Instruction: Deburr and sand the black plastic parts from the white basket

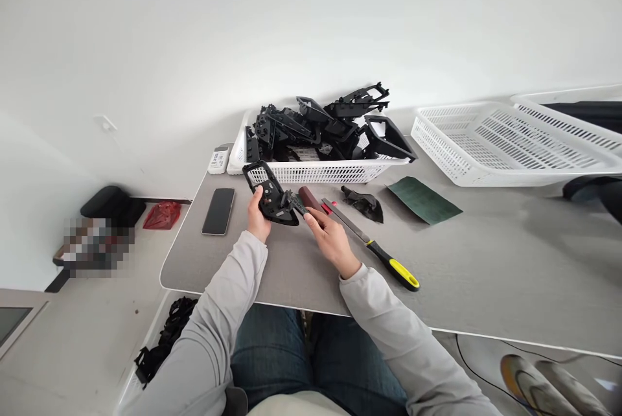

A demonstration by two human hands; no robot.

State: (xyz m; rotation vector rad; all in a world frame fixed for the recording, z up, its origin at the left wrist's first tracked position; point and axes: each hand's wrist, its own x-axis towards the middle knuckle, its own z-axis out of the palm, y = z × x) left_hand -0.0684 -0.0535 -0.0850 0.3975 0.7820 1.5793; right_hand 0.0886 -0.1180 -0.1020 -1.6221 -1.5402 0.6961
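Note:
My left hand (259, 215) is closed on the edge of a black plastic frame (272, 192), which is tilted above the table and has an opening at its far end. My right hand (333, 240) pinches a narrow black ribbed piece (295, 202) that meets the near right side of the frame. Whether the two parts are joined, I cannot tell. Just beyond my right hand lie a dark red roll (307, 197) and a flat file (347, 221) with a black and yellow handle (396, 269).
A white basket (315, 173) heaped with black plastic parts stands at the back. To its right is another white basket (451, 163). A phone (218, 211), a crumpled black scrap (364, 204) and a green sheet (424, 199) lie on the grey table (486, 273).

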